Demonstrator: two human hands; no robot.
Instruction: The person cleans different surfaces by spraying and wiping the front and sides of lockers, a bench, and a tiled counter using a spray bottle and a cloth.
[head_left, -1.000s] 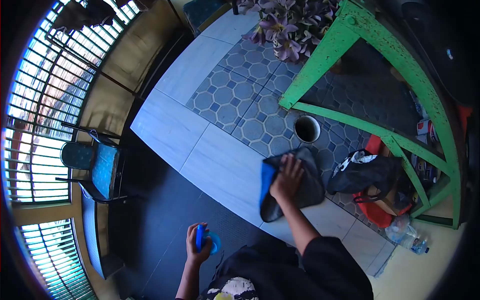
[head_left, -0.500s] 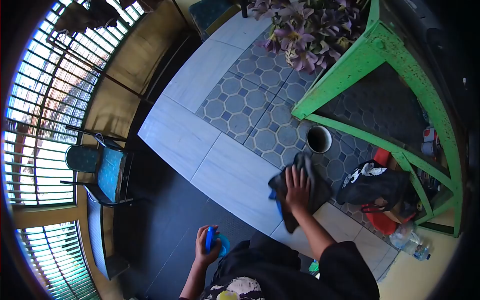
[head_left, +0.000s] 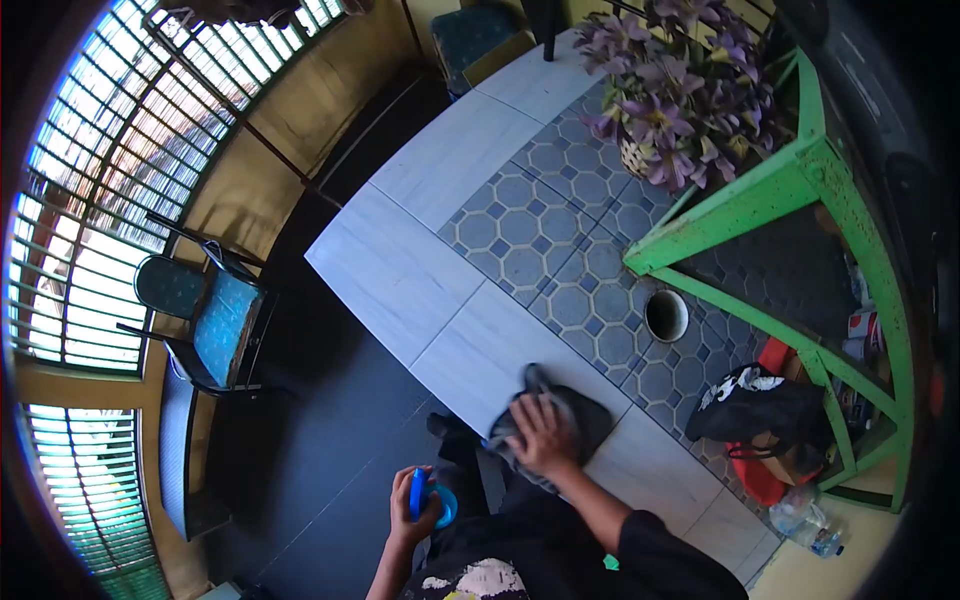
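Note:
My left hand [head_left: 416, 510], low in the middle of the view, is wrapped round a spray bottle [head_left: 443, 506] with a blue top and a light blue body. My right hand [head_left: 543, 432] lies with its fingers spread on a dark grey cloth [head_left: 585, 420]. It presses the cloth against the white tiles at the near edge of the tiled counter [head_left: 400, 285]. Some of the cloth bunches up past the fingertips and some is hidden beneath the palm.
A cup-like round container [head_left: 667, 315] stands on the patterned tiles beside a green frame [head_left: 730, 225]. Behind it are purple flowers [head_left: 670, 110]. To the right lie a black bag [head_left: 760, 405] and a plastic bottle [head_left: 808, 522]. A blue chair [head_left: 222, 325] stands left.
My right hand has slid the cloth left and towards the counter's near edge, off the patterned tiles. My left hand still grips the spray bottle. The whole view has shifted slightly.

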